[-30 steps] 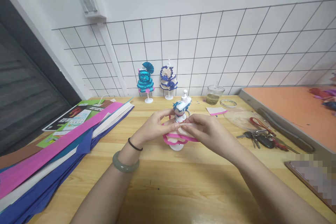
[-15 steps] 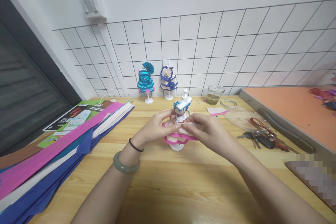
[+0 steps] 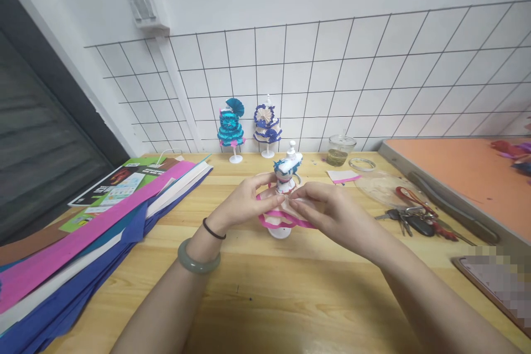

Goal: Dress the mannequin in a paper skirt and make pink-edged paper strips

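A small white dress form (image 3: 289, 167) stands upright on its round base in front of me. Blue-trimmed white paper wraps its top, and a white paper skirt (image 3: 276, 217) with a bright pink edge flares below. My left hand (image 3: 251, 202) holds the form at the waist from the left, thumb in front and fingers behind. On the right side, my right hand (image 3: 332, 207) pinches the skirt's upper edge near the waist between thumb and fingers. The fingertips hide part of the waist, and the hands nearly meet there.
Two dressed forms, one turquoise (image 3: 230, 127) and one blue and cream (image 3: 267, 124), stand by the wall. Coloured paper sheets (image 3: 124, 221) lie left. To the right are a lidded glass cup (image 3: 338, 152), a tape roll (image 3: 362, 164), keys (image 3: 409, 220) and an orange-topped board (image 3: 448, 166).
My right hand's fingers have shifted slightly and parted a little at the skirt's waist. My left hand and the dress form stay nearly in place.
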